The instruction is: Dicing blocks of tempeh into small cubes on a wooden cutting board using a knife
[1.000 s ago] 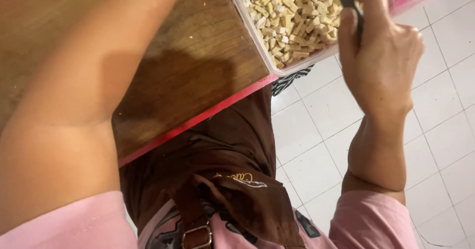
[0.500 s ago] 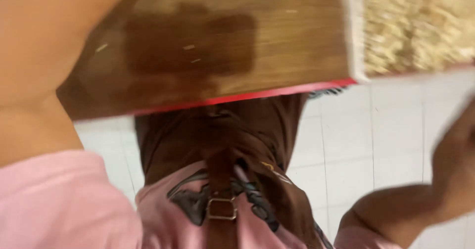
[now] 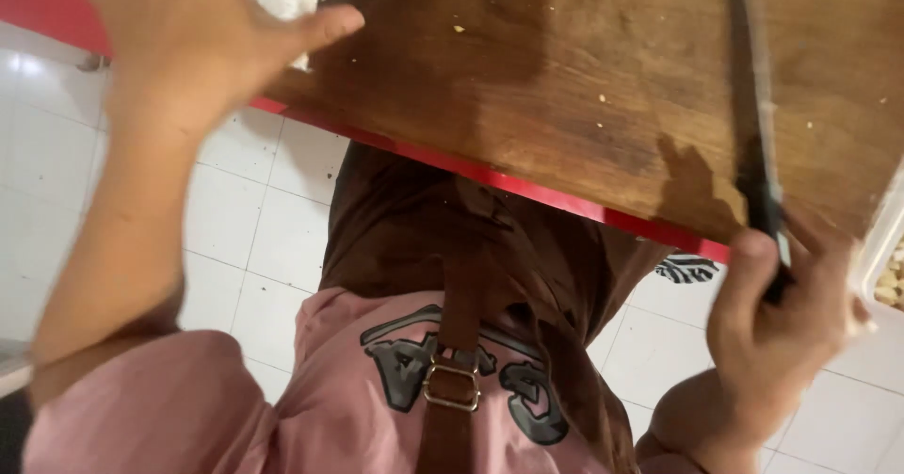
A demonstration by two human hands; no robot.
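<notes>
A dark wooden cutting board [image 3: 565, 88] lies on a red-edged table, with a few pale crumbs on it. My right hand [image 3: 777, 323] grips the black handle of a long knife [image 3: 753, 107], whose blade lies flat over the board's right side. My left hand [image 3: 202, 46] hovers with spread fingers at the board's left end, thumb against its edge, holding nothing.
A clear plastic container [image 3: 885, 248] with pale chopped pieces shows at the right edge. The red table edge [image 3: 527, 187] runs below the board. White floor tiles [image 3: 264, 220] lie beneath. A brown apron over a pink shirt fills the lower middle.
The view swung left, so the container of chopped pieces slid to the right edge. My right hand with the knife came down from above the container to the board. My left hand came into view.
</notes>
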